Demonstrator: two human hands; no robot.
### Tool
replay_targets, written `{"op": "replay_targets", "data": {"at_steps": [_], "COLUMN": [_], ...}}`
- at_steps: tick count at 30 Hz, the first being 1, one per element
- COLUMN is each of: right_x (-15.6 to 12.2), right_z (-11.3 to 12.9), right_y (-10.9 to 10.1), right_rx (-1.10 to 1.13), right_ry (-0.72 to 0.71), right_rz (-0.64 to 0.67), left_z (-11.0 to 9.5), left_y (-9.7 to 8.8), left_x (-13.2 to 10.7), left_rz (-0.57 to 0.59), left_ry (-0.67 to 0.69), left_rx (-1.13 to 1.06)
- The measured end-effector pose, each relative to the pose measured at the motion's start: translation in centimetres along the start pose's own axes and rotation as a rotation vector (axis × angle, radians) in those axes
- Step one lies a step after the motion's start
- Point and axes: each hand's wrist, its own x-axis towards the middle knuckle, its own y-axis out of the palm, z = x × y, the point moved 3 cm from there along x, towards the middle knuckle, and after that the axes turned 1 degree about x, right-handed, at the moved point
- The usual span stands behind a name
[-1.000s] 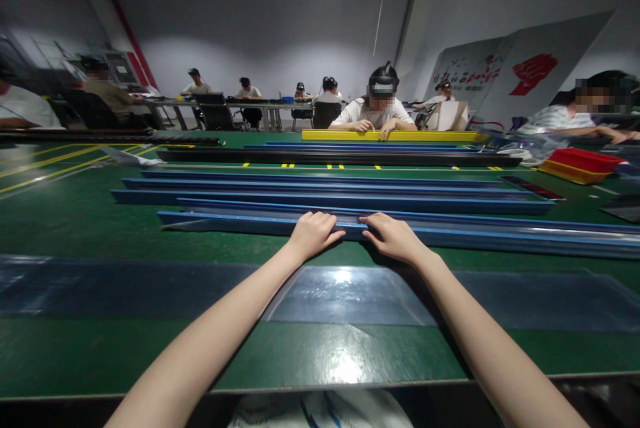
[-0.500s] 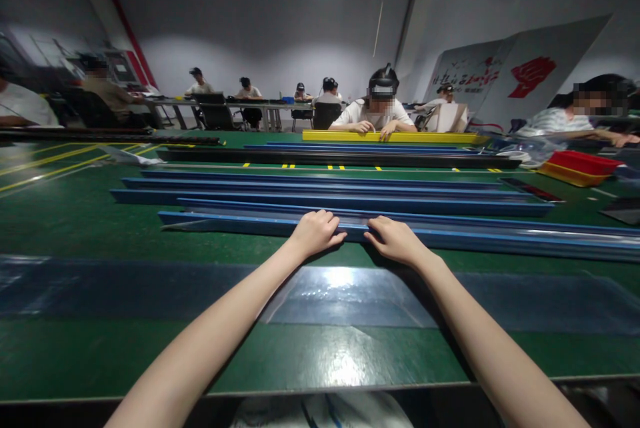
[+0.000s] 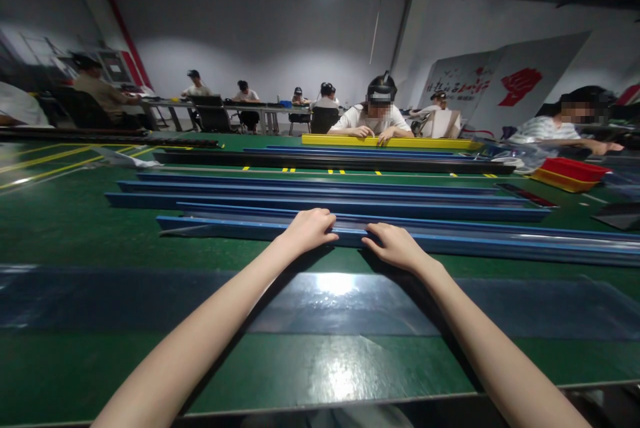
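A long blue channel-shaped strip (image 3: 480,236) lies across the green table (image 3: 75,241), its walls standing up along both long sides. My left hand (image 3: 311,228) is closed over its near wall, thumb on the near side and fingers curled inside. A short way to the right, my right hand (image 3: 393,243) grips the same wall in a like manner. What the fingertips press inside the channel is hidden. Between me and the strip lies a flat, clear plastic sheet (image 3: 190,295), with my forearms above it.
More blue strips (image 3: 320,205) lie parallel behind mine, then a black strip (image 3: 210,159). A co-worker (image 3: 375,118) opposite handles a yellow strip (image 3: 430,142). At the right are a red tray (image 3: 570,171) and a dark phone-like slab (image 3: 530,196). Other people sit farther back.
My left hand has shifted slightly left along the strip, widening the gap between my hands. The right hand keeps nearly the same place, and the camera view has tilted slightly.
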Motion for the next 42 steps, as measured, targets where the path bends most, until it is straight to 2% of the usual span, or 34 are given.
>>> {"op": "replay_targets", "data": {"at_steps": [5,14,21,27,35,42], "right_x": [0.6,2.8,3.7,3.2,2.6,2.0], "right_z": [1.3,3.7,5.4,5.6,5.2,4.5], "right_y": [-0.1,-0.4,-0.1,0.2,-0.4,-1.0], "right_rx": [0.04,-0.088,-0.1,-0.083,-0.108,-0.117], "right_ry": [-0.048,-0.078,-0.097,-0.077,-0.129,-0.118], "right_rz": [-0.007,0.03,0.021,0.015,0.007,0.076], "left_z": [1.1,3.3,3.0,2.7,1.7,1.4], "left_y": [-0.3,-0.1,0.6,1.2,0.8,0.8], "left_x": [-0.7,-2.6,-3.3,-3.8,-4.5,-5.2], "left_rz": [0.032,0.022,-0.074,-0.148,-0.16,-0.143], "left_ry": [-0.019,-0.072,-0.099,-0.133,-0.112,-0.052], "left_rx": [-0.015,0.011,0.035,0.01,-0.01,-0.009]}}
